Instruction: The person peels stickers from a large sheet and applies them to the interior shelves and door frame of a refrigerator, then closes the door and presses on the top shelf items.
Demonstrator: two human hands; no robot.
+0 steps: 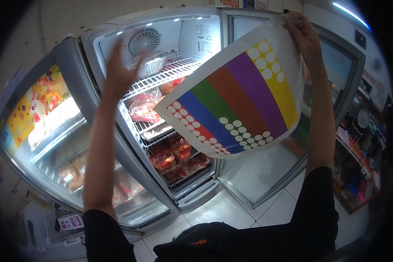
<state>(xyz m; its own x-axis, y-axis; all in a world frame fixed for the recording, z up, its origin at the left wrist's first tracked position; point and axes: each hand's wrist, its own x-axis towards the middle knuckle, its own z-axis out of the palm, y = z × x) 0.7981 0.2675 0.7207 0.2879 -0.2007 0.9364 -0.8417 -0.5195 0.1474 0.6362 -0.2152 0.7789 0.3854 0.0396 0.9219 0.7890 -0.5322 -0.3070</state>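
My right hand is raised at the upper right, its fingers closed on the top corner of a large white plastic bag. Coloured stripes and white dots are printed on the bag. It hangs at a slant, covering part of the open fridge and its door. My left hand is lifted before the upper shelf, somewhat blurred, its fingers apart and nothing seen in it. Behind it, a clear plastic container sits on the white wire shelf.
Bags of red food fill the lower shelves of the lit fridge. Its glass door stands swung out on the right. A second glass-door fridge is closed at left. Crowded shelving lies far right, above a tiled floor.
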